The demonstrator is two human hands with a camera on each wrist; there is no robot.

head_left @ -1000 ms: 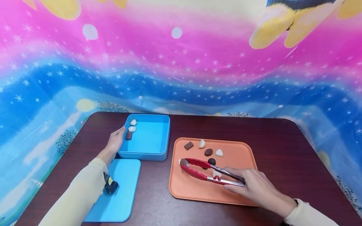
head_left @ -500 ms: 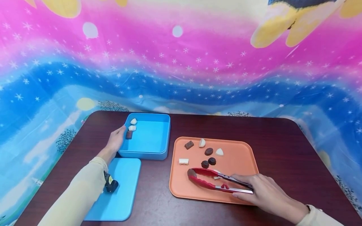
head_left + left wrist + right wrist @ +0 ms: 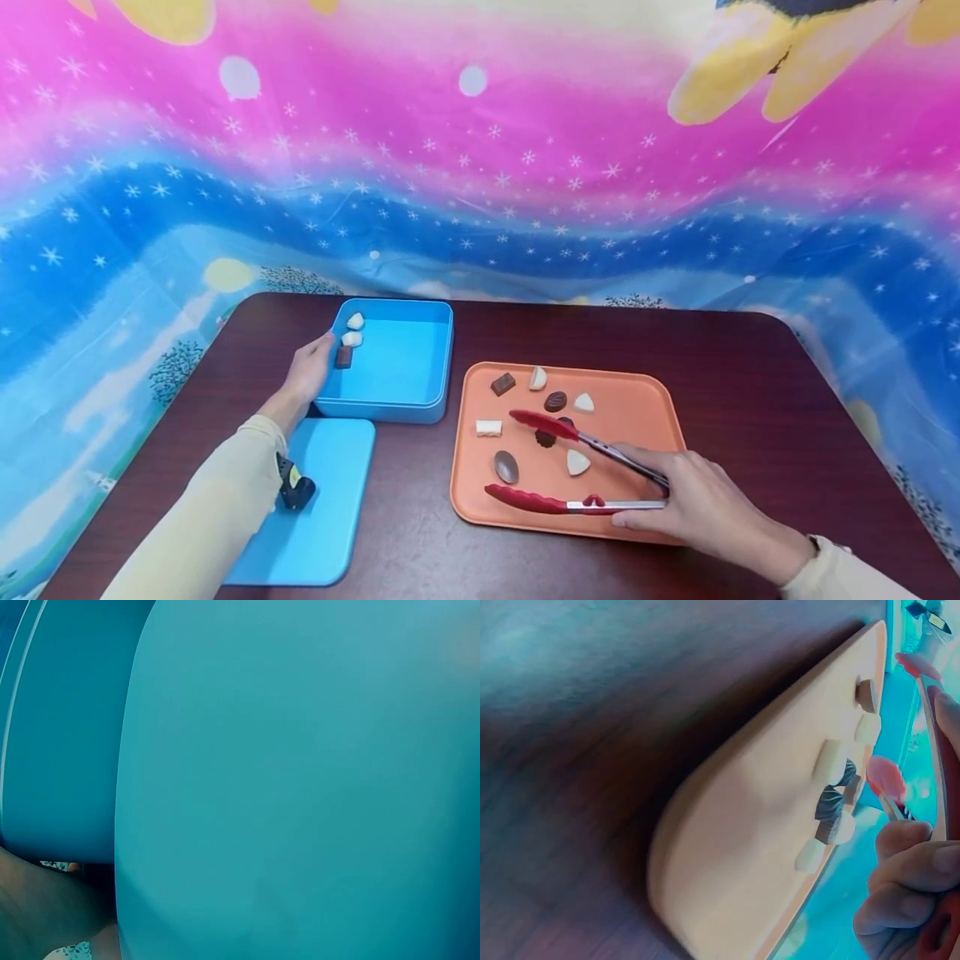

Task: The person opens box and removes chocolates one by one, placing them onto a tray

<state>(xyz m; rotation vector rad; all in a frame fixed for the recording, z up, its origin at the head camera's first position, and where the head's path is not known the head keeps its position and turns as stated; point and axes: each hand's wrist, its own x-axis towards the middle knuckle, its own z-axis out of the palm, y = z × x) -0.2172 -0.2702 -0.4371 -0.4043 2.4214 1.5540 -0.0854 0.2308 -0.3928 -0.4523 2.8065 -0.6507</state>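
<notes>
My right hand [image 3: 708, 508] holds red-tipped metal tongs [image 3: 622, 506] over the orange tray [image 3: 637, 417]. The tongs are spread, their tips apart on either side of a brown oval chocolate [image 3: 506, 467] that lies on the tray. Around it lie a white bar-shaped piece [image 3: 489, 428], a white triangular piece [image 3: 577, 462] and dark round chocolates [image 3: 545, 437], partly hidden by the upper arm of the tongs. My left hand [image 3: 309, 372] rests against the left wall of the blue box [image 3: 397, 410]. Inside the box are two white pieces [image 3: 352, 339] and a brown rectangular chocolate [image 3: 343, 357].
The flat blue lid [image 3: 330, 500] lies in front of the box, under my left forearm. Farther back on the tray are a brown rectangular chocolate [image 3: 503, 383], a ridged oval one [image 3: 555, 402] and white pieces [image 3: 537, 378]. A printed cloth [image 3: 480, 167] hangs behind the dark table [image 3: 405, 483].
The tongs have moved back toward me and right, then spread wide. The brown oval chocolate, earlier between their tips, now lies on the tray near the front left. My left hand stays put.
</notes>
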